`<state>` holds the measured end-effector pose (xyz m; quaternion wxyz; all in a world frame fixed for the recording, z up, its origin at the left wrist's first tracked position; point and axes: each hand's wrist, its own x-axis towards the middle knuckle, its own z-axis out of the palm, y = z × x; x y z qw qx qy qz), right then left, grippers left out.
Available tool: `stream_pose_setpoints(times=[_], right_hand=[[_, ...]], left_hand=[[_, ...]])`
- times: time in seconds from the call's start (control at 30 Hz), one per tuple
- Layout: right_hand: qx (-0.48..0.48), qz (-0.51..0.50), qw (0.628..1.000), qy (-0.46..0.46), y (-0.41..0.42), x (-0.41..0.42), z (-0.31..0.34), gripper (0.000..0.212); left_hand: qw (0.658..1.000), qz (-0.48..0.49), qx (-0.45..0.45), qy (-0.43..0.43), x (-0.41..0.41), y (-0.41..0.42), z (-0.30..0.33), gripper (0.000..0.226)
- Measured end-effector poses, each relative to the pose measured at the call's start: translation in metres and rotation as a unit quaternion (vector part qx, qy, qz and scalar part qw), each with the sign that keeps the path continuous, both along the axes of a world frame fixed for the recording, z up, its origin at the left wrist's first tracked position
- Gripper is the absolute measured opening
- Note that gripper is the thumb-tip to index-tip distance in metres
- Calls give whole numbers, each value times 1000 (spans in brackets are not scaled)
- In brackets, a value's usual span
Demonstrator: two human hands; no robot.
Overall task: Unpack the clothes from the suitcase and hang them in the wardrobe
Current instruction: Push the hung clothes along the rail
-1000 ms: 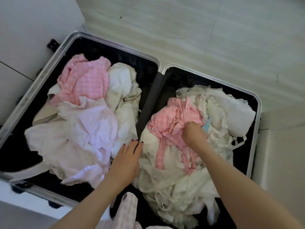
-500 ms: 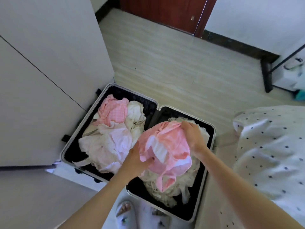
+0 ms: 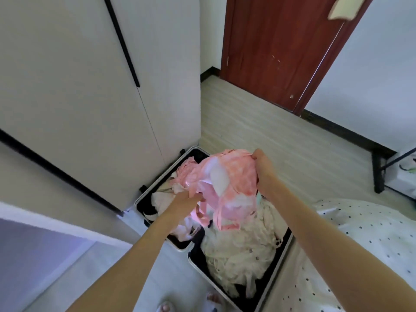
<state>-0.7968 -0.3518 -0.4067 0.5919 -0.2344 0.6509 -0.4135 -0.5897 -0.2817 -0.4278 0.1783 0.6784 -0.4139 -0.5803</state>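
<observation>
Both my right hand [image 3: 262,167] and left hand [image 3: 186,202] grip the pink dress [image 3: 227,183] above the suitcase [image 3: 279,253]; I should shake it loose before hanging.

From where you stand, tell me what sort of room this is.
Most likely a bedroom. A tall white wardrobe stands on the left, what looks like a bed with polka-dot bedding sits on the right, and an open suitcase full of clothes lies on the floor before a brown wooden door.

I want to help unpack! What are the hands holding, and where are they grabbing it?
A pink garment. The right hand grips its top edge, and the left hand holds its lower left part, above the suitcase.
</observation>
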Motion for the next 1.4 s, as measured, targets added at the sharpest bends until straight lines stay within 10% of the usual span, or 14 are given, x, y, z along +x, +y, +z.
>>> stream_pose_setpoints(times=[0.13, 0.3, 0.7, 0.87, 1.03, 1.17, 1.4], right_hand=[[10, 37, 998, -43, 10, 29, 28, 62], [10, 96, 989, -116, 79, 90, 103, 55], [69, 219, 973, -29, 189, 214, 83, 29], [73, 370, 923, 76, 260, 291, 123, 21], [-76, 539, 783, 301, 272, 368, 121, 14], [-208, 583, 767, 168, 279, 432, 153, 55], [-209, 734, 645, 43, 271, 533, 181, 60]], left_hand=[[992, -126, 13, 13, 22, 35, 33, 37], [982, -182, -13, 50, 69, 92, 71, 65], [976, -190, -87, -56, 214, 236, 137, 9], [961, -99, -138, -219, 296, 278, 169, 24], [948, -80, -202, -233, 344, 309, 218, 37], [919, -76, -246, -300, 384, 324, 233, 37], [872, 21, -296, -390, 449, 311, 266, 35]])
